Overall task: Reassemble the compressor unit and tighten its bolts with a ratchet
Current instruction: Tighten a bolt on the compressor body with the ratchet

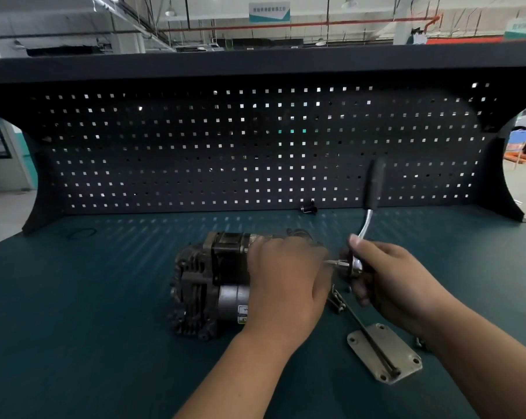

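The dark, ribbed metal compressor unit [213,282] lies on its side in the middle of the dark teal bench top [104,328], with its silver cylinder towards the person. The left hand [285,282] lies over the right end of the unit with the fingers bent around it, so it seems to hold the body steady; the fingertips themselves are hidden. The right hand [388,282] pinches the head of the chrome ratchet with a black grip [373,189]. The handle stands up and away from the person, and the short bit points left into the end of the unit.

The step in hand is probably to seat or turn one bolt at this end. To do it well, the bit should stay in one line with the bolt, and the left hand should press the unit down so that it does not roll. I would start the thread with light turns at the ratchet head and use the long handle only when the bolt runs freely. If several bolts hold the same cover, it is better to tighten them in turns.

No box or tray is in view. The spare parts lie loose on the bench: some small dark bolts [336,300] just beside the right hand, and a flat grey metal plate with corner holes [400,355] with a long thin rod [358,322] across it.
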`<state>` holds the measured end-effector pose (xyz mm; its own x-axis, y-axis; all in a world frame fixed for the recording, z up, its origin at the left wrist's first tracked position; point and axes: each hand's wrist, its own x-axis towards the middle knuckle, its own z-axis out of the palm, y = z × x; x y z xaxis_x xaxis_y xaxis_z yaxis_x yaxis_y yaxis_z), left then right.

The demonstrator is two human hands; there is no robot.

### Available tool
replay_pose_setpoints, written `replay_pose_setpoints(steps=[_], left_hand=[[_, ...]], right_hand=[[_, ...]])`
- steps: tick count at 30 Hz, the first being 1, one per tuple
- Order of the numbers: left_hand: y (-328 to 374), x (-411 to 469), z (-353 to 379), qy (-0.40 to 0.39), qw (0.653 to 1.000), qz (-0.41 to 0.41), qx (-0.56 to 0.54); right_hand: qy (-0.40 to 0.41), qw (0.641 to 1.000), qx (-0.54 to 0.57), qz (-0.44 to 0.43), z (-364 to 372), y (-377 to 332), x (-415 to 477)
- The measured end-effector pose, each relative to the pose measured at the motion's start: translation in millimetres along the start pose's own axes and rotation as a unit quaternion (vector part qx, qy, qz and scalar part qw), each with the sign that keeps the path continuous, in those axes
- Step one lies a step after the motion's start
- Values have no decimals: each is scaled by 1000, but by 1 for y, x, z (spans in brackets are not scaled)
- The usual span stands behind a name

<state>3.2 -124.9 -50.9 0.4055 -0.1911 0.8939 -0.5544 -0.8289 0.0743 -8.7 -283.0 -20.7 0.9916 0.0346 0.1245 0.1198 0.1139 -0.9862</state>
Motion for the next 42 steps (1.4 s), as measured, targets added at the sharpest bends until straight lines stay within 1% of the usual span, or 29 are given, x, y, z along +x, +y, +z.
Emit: replay_pose_setpoints(steps=[2, 3, 4, 6, 8, 9, 11, 12, 14, 16, 17, 18, 19, 20, 21, 23, 26, 29, 31, 33, 34, 36, 39, 40, 42], left_hand=[[-1, 0, 1, 5, 1000, 8, 0], [-2, 0, 0, 7, 1000, 13, -2], [-3, -1, 0, 8, 1000, 17, -4], [-5, 0, 0, 9, 1000, 21, -9], [-5, 1, -2, -2, 1000, 15, -17], [-5, 1, -3, -13, 1000, 9, -20], [-4, 3, -5, -34, 999, 2, -26], [-4, 5, -5, -42, 999, 0, -28], [-2, 8, -7, -53, 998, -9, -36], [0, 11, -9, -61, 997, -27, -48], [1, 11, -9, -64, 996, -33, -52], [1, 11, -10, -66, 996, -35, -52], [1, 11, -10, -66, 996, -34, -50], [1, 10, -10, -64, 996, -33, -48], [1, 9, -10, -61, 997, -31, -46], [1, 8, -10, -52, 998, -24, -37], [1, 6, -6, -29, 999, -18, -38], [1, 6, -4, -19, 999, -7, -44], [0, 5, -5, -25, 999, -3, -42], [-1, 6, -7, -31, 999, -5, -45], [-1, 7, -8, -34, 998, -7, -46], [-1, 9, -9, -46, 998, -10, -45], [0, 13, -11, -65, 996, -22, -49], [0, 14, -11, -71, 995, -30, -56], [1, 15, -10, -80, 994, -42, -62]], right_hand=[[32, 992, 58, 110, 8, 0, -1], [38, 986, 77, 143, 11, -1, -1], [34, 983, 89, 157, 12, -2, -2], [18, 985, 88, 144, 12, -3, -2], [12, 993, 67, 100, 9, -5, -2], [12, 997, 40, 65, 7, -6, -2], [9, 997, -72, -29, 2, -8, -4], [9, 987, -134, -84, 0, -10, -5], [12, 959, -224, -173, -8, -11, -5], [-6, 914, -331, -235, -13, -10, -6], [-11, 894, -365, -261, -13, -8, -6], [-6, 892, -363, -268, -13, -5, -5], [8, 915, -317, -250, -12, -3, -5], [26, 942, -253, -218, -11, -1, -3], [40, 961, -203, -181, -9, -1, -2], [47, 981, -145, -119, -4, -2, 0], [23, 999, -40, -24, 3, -5, -1], [26, 997, 39, 68, 8, -4, -1], [26, 992, 73, 100, 9, -3, -1], [16, 992, 78, 94, 9, -1, 1], [11, 994, 72, 77, 9, -1, 1], [-2, 999, 37, 15, 4, 0, 2], [-35, 992, -72, -93, -10, -2, 0], [-49, 984, -126, -116, -15, -2, -1], [-73, 963, -224, -132, -24, -3, -1]])
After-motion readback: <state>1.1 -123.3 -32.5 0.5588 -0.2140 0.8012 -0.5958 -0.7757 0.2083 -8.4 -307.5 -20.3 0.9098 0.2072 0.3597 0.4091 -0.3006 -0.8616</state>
